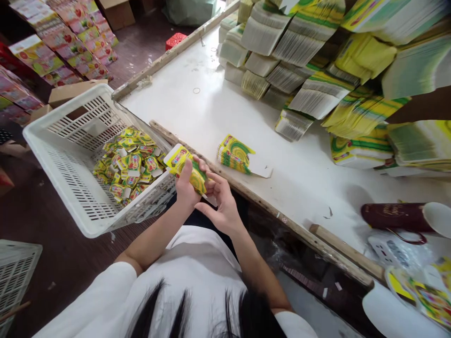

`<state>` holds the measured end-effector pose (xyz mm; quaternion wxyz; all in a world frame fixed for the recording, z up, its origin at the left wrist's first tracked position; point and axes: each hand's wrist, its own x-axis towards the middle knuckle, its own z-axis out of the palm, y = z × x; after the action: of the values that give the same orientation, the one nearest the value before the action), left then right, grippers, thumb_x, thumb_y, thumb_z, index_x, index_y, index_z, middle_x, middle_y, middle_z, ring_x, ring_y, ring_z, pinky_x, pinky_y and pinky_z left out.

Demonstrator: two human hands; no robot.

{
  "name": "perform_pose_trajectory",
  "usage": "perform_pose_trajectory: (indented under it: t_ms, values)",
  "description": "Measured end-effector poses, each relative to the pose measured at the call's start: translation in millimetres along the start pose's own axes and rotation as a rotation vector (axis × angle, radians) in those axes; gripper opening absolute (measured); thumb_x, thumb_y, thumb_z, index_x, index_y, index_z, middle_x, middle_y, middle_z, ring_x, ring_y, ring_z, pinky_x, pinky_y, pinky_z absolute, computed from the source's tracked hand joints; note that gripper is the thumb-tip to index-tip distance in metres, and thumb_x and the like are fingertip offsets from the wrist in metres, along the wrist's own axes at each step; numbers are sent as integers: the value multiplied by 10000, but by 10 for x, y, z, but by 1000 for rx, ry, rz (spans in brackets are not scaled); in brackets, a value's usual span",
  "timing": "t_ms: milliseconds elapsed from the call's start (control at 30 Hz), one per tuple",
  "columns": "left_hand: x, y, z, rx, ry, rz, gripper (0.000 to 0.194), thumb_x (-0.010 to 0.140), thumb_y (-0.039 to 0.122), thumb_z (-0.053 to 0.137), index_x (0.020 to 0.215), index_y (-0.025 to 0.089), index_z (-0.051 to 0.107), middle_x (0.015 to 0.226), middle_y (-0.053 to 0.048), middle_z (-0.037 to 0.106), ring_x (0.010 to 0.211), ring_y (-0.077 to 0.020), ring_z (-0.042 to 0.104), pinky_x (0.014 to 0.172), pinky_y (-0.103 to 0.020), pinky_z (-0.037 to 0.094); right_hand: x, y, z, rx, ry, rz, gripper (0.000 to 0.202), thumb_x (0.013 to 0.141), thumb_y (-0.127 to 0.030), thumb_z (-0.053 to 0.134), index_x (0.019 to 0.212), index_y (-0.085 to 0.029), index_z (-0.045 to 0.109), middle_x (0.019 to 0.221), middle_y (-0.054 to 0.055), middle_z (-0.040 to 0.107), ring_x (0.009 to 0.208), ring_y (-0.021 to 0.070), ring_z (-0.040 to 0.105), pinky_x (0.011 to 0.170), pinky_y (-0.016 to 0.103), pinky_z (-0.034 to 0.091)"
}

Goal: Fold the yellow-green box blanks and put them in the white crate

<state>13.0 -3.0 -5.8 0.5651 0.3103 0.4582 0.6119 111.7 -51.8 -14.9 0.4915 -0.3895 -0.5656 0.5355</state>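
Observation:
My left hand (186, 190) is closed around a yellow and green printed cardboard box (179, 159), thumb on top, just off the table's front edge. The box looks flat, and I cannot tell whether it is one piece or several together. Beside it, my right hand (225, 206) has its thumb spread from the fingers. Its fingertips are close to the box's lower end, and whether they touch it is unclear. A fanned stack of flat yellow-green boxes (234, 155) lies on the table just beyond my hands, with a white flap sticking out to the right.
At left, a white plastic crate (88, 230) holds many small folded boxes (134, 162). Tall stacks of flat cartons (296, 42) fill the back right of the white table (176, 101). A dark mug (391, 216) lies sideways near a power strip (384, 251). A wooden strip (275, 213) edges the table.

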Motion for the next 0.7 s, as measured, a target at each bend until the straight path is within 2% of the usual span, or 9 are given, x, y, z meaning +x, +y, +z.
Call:
perform_pose_trajectory:
  t_ms: [67, 133, 200, 300, 367, 467, 567, 633, 700]
  values:
    - [29, 6, -29, 20, 58, 0, 678, 812, 852, 337, 971, 233, 564, 776, -23, 585, 768, -162, 643, 723, -312, 560, 6, 37, 45, 18, 13, 54, 618, 751, -350, 806, 1286, -276, 506, 1026, 26, 610, 885, 169, 595, 800, 301, 541]
    - [28, -43, -106, 81, 8, -8, 752, 782, 895, 276, 1008, 239, 566, 826, -38, 608, 850, -184, 658, 749, -326, 563, 46, 93, 25, 29, 92, 105, 498, 753, -351, 802, 1188, -266, 574, 960, 9, 630, 823, 160, 601, 756, 287, 534]
    - [5, -125, -209, 136, -73, 18, 746, 767, 891, 350, 1054, 243, 584, 926, -54, 658, 948, -205, 666, 794, -343, 563, 89, 145, -43, 35, 188, 114, 344, 792, -339, 764, 1092, -253, 620, 924, 4, 661, 819, 164, 625, 763, 293, 525]
    - [-14, -208, -383, 165, -70, 75, 497, 768, 665, 674, 1003, 227, 644, 935, -34, 714, 919, -197, 688, 832, -338, 559, 111, 175, -185, -38, 247, 95, 143, 842, -335, 717, 945, -242, 680, 882, 5, 696, 773, 172, 642, 737, 309, 524]
    - [11, -153, -504, 209, -73, 67, 387, 749, 529, 767, 939, 202, 682, 889, -35, 738, 876, -201, 706, 842, -343, 562, 97, 159, -289, -142, 263, 56, 82, 865, -330, 700, 883, -251, 713, 825, 1, 704, 711, 173, 633, 685, 317, 522]
    - [96, 137, -675, 306, -289, 47, 613, 692, 612, 778, 1135, 200, 679, 1133, -112, 730, 1088, -277, 682, 971, -400, 533, 71, 109, -460, -392, 309, -138, 124, 908, -257, 652, 936, -300, 764, 885, 15, 738, 813, 201, 655, 763, 363, 534]
    - [145, 466, -742, 512, -531, 129, 999, 596, 697, 790, 1422, 225, 488, 1441, -158, 549, 1371, -339, 486, 1153, -454, 391, 66, 69, -591, -648, 208, -386, 306, 948, -151, 566, 1051, -360, 764, 985, 12, 762, 923, 206, 653, 850, 383, 525]
    - [116, 540, -678, 744, -639, 149, 1122, 534, 618, 867, 1478, 224, 407, 1478, -157, 507, 1389, -358, 459, 1167, -482, 366, 69, 64, -591, -742, 107, -514, 353, 957, -126, 548, 1111, -377, 743, 1021, 1, 765, 911, 191, 661, 838, 366, 531]
    - [45, 462, -547, 924, -673, 120, 1057, 569, 499, 889, 1469, 224, 406, 1446, -141, 538, 1331, -348, 521, 1126, -482, 411, 61, 81, -501, -774, 168, -602, 349, 951, -125, 569, 1143, -371, 725, 1040, 2, 757, 895, 178, 675, 821, 347, 542]
